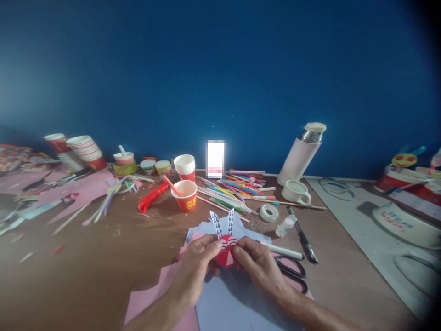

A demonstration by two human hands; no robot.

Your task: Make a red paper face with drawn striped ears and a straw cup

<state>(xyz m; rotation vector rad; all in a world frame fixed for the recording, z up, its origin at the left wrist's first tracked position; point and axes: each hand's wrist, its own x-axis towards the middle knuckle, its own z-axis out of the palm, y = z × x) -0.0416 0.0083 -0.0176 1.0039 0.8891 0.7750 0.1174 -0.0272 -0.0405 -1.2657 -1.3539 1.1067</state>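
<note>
Disc (226,260) sits between the fingers: left hand (195,265) and right hand (259,265) each pinch an edge, thumbs in front. Light, even pressure should avoid bending it or creasing the strips (231,222) above the thumbs.

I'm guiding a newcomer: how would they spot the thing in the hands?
Below the blue wall is a brown table; on it lie pink and blue paper sheets. Over them, the left hand and right hand hold a round red piece. Its two white strips with dark marks set it apart from the red cups.
</note>
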